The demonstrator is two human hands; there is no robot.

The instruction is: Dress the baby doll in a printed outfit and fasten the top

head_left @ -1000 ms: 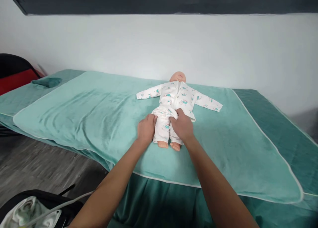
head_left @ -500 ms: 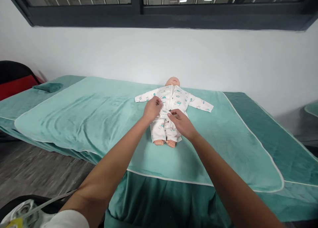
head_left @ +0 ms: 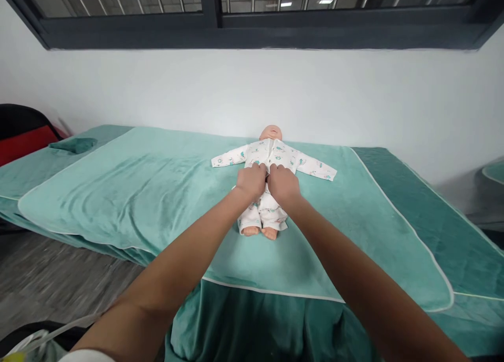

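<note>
A baby doll (head_left: 271,132) lies on its back, dressed in a white printed shirt (head_left: 279,153) and matching trousers (head_left: 271,216). Both its sleeves are spread out sideways, and its bare feet point toward me. Over the doll's belly, my left hand (head_left: 252,181) is closed, with the fingers curled at the front of the shirt. My right hand (head_left: 282,183) is closed beside it, its knuckles close to the left ones. Both seem to grip the shirt's front near its lower part, though the fingertips and the cloth in them are hidden.
Under the doll is a light green blanket (head_left: 169,194) with white edging, spread over a bed with a darker green cover (head_left: 417,194). A white wall (head_left: 165,89) and a dark window frame (head_left: 252,33) stand behind. A red and black item (head_left: 23,141) is at far left.
My hands have come closer together over the doll's belly, and their fingers have curled in from looser pinches. The doll lies in the same place; the view has tilted slightly.
</note>
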